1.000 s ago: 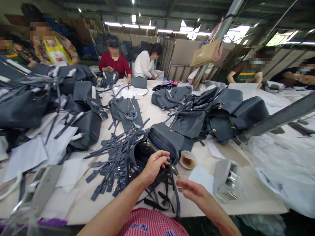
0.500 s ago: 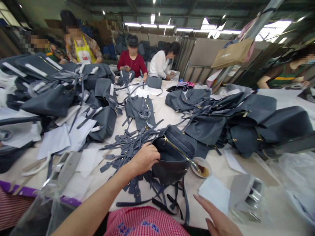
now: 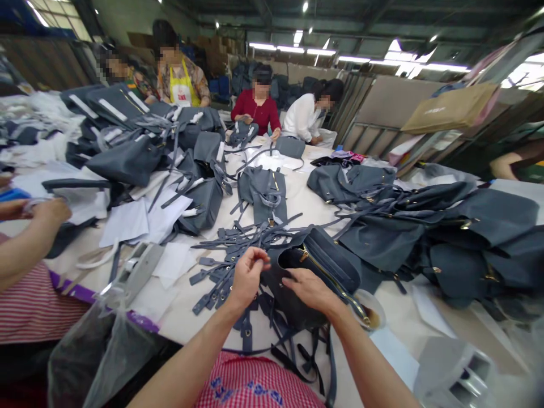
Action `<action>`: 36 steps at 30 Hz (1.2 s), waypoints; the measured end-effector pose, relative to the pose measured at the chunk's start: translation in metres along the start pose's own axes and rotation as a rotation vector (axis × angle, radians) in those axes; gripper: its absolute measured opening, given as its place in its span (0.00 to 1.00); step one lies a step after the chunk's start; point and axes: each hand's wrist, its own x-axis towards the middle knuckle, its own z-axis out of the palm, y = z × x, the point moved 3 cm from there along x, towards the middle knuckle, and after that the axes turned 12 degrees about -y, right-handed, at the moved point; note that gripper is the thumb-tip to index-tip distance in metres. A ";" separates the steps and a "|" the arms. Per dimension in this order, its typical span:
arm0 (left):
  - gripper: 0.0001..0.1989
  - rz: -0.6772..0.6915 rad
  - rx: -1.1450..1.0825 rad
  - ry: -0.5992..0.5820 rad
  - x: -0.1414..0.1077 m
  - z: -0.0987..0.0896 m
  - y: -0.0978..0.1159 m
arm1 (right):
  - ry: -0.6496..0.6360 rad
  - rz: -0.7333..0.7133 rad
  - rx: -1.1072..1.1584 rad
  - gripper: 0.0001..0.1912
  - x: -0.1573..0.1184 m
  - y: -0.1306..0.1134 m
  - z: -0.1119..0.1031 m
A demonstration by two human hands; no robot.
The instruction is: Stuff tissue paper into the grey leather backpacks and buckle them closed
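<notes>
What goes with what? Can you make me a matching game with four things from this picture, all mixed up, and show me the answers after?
Things:
1. The nearest bag
2. The little straps
3. The round dish
4. The apron at the back

Clues:
A. Bright yellow, with a white patch
B. Lying in a messy heap by the left hand
C. Has something brown inside
D. Its top gapes open, with a gold zip along it

Right pairs: 1-D, 2-B, 3-C, 4-A.
</notes>
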 end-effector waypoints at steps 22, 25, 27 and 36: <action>0.09 -0.365 0.002 -0.135 -0.022 0.029 -0.066 | 0.026 0.156 0.501 0.16 -0.004 0.038 0.019; 0.10 -0.307 -0.036 -0.122 -0.021 0.023 -0.053 | 0.039 0.148 0.497 0.16 -0.005 0.038 0.020; 0.11 -0.295 -0.098 -0.139 -0.021 0.013 -0.043 | 0.044 0.143 0.501 0.16 -0.006 0.039 0.021; 0.12 -0.597 -0.233 -0.305 -0.038 0.007 -0.060 | 0.042 0.129 0.506 0.16 -0.008 0.041 0.022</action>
